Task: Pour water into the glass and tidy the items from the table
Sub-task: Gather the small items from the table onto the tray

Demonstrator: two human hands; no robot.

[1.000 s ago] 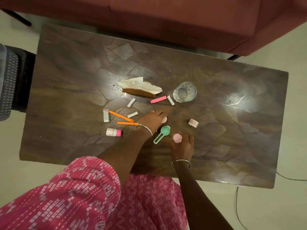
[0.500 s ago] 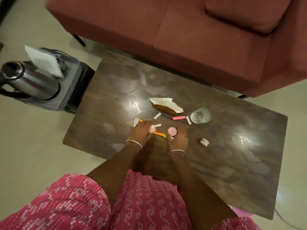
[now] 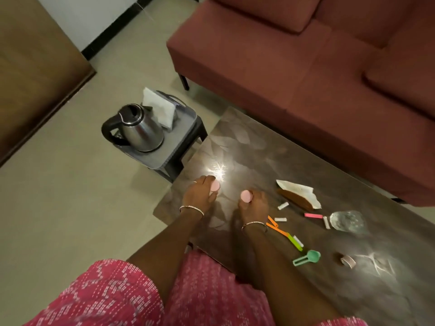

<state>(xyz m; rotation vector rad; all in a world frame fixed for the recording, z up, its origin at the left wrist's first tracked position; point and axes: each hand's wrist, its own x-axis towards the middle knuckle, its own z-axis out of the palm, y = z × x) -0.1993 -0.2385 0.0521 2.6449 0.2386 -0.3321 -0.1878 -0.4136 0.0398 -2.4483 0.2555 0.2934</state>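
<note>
Over the left end of the dark table (image 3: 247, 147), my left hand (image 3: 199, 196) grips a small pink-capped container (image 3: 214, 186). Beside it my right hand (image 3: 254, 204) grips a second pink-capped container (image 3: 246, 196). The clear glass (image 3: 347, 221) stands at the right with water in it. Left of the table, a steel kettle (image 3: 138, 128) sits on a grey stool (image 3: 174, 142). Loose on the table lie orange strips (image 3: 274, 225), a pink stick (image 3: 313, 215), several small white tubes (image 3: 282, 205), a green scoop (image 3: 307, 257) and a tape roll (image 3: 348, 260).
A crumpled napkin over a brown wrapper (image 3: 299, 194) lies near the glass. White napkins in a holder (image 3: 160, 109) stand behind the kettle on the stool. A dark red sofa (image 3: 306, 67) runs along the table's far side. Bare floor lies to the left.
The view has swung left, bringing the kettle and stool fully into sight. Both hands have moved leftward across the table, each carrying its pink-capped container away from the scattered items.
</note>
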